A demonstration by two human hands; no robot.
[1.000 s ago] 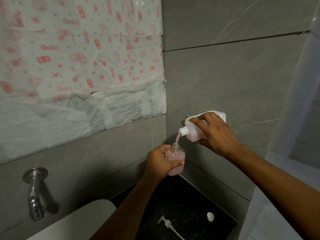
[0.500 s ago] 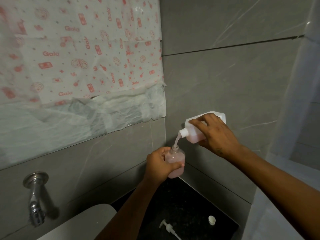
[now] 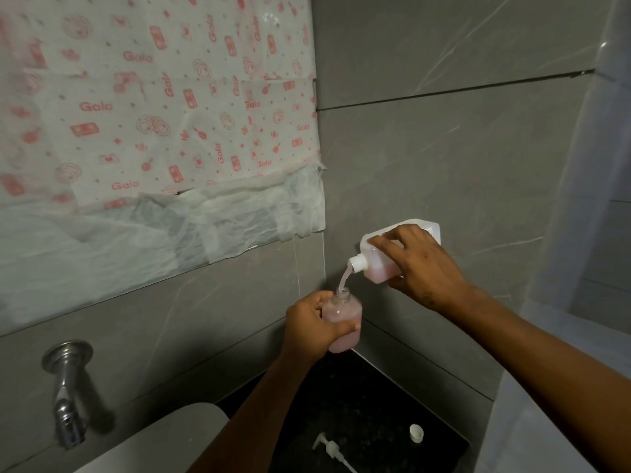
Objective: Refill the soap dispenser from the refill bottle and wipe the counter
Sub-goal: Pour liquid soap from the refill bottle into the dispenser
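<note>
Left hand (image 3: pixel 312 327) gripped the dispenser (image 3: pixel 342 320) above the counter (image 3: pixel 375 414); right hand (image 3: pixel 421 264) grasped the tilted bottle (image 3: pixel 379 264) just above it, soap streaming in. Best: keep spout over neck, ease off near full.

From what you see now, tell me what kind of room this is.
Most likely a bathroom: a chrome wall tap above a white basin, grey wall tiles, and a dark counter.

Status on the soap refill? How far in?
Done: pump and cap are off, lying on the counter. In hand: right hand tips the refill bottle, soap streaming into the dispenser gripped by the left hand; it looks mostly full. Left: refit pump, recap, wipe; no cloth in view.
</note>
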